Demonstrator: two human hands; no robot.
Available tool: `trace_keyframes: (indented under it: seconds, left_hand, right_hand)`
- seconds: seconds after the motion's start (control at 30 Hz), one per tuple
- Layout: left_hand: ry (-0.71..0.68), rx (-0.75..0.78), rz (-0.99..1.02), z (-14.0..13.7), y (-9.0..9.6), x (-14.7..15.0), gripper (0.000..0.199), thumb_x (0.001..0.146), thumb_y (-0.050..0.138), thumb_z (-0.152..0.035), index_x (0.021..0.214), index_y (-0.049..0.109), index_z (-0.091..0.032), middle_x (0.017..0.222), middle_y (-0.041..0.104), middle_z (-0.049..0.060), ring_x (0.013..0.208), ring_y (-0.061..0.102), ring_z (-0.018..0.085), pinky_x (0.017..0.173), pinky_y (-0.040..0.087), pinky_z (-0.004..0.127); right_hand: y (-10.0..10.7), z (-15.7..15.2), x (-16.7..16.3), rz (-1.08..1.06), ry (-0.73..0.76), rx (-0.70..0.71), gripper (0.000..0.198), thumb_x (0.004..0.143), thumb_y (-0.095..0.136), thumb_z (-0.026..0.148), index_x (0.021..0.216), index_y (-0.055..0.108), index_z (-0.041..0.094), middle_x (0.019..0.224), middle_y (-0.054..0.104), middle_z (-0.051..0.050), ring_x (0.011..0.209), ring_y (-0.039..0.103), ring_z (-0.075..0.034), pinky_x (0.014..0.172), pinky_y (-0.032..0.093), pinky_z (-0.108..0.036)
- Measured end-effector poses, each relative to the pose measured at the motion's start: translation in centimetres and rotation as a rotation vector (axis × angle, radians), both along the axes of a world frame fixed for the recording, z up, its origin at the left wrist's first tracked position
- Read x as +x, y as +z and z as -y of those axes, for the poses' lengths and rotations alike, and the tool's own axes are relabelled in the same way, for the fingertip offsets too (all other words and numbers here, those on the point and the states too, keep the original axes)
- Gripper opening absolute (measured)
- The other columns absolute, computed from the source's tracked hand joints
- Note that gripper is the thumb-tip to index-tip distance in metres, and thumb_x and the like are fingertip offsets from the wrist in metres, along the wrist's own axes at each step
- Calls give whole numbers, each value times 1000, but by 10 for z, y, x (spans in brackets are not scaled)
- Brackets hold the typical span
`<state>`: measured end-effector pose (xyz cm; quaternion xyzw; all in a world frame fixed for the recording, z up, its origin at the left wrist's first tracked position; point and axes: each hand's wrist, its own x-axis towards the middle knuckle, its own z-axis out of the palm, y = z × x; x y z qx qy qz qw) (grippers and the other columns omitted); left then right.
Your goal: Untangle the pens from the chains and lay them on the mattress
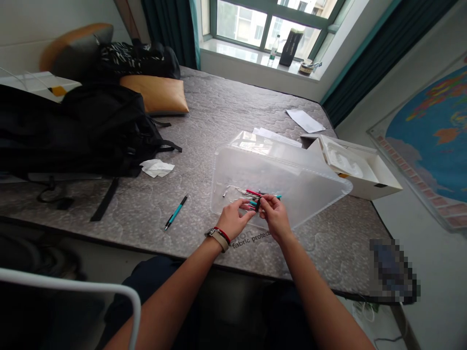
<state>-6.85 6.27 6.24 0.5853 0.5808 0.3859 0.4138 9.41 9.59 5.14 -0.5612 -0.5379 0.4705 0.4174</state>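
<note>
A clear plastic bin (306,170) lies tipped on its side, its opening facing me. Inside it are several red, teal and metallic pen parts (251,192). At the bin's opening my right hand (275,214) pinches a small black part (258,204) between thumb and fingers. My left hand (235,218), with bracelets at the wrist, meets it from the left, its thumb and fingers closing near the same part. What the left fingertips grip is too small to make out. A teal pen (176,212) with a black grip lies on the mattress left of the bin.
The grey quilted mattress (211,107) bears a black backpack (109,126), a crumpled tissue (157,167) and a tan cushion (156,95) to the left. A white open box (386,180) stands right of the bin, with paper sheets (305,121) behind. A white rail (91,288) crosses the lower left.
</note>
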Motion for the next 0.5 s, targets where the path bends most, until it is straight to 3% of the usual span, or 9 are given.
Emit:
trace_keyframes:
  seconds: [0.07,0.17,0.3,0.5]
  left_hand:
    - [-20,-28,130,-3,-3,5,28,80,69,-34,104,67,-20,89,73,5,63,66,14,61,54,25]
    - [-44,-71,289,-7,-8,9,21,83,65,-34,96,67,-18,81,73,5,66,68,15,55,54,24]
    - [-13,-75,331,-9,-13,7,27,80,68,-38,96,68,-17,82,72,5,60,66,13,51,53,22]
    - [-9,-125,388,3,-22,4,28,81,67,-40,96,69,-16,85,73,6,62,65,13,52,53,21]
  right_hand:
    - [2,7,-4,-201,33,-69,39,83,60,51,108,55,22,96,66,-5,64,56,-13,57,48,-25]
    - [6,10,-6,-308,32,-93,39,81,64,49,109,57,23,103,66,-5,70,59,-13,66,54,-29]
    - [10,7,-2,-341,38,-109,36,79,67,49,101,59,23,110,68,-7,82,64,-17,78,57,-35]
    - [7,4,5,-242,128,-137,34,77,69,49,99,64,23,107,69,-6,90,65,-20,75,57,-33]
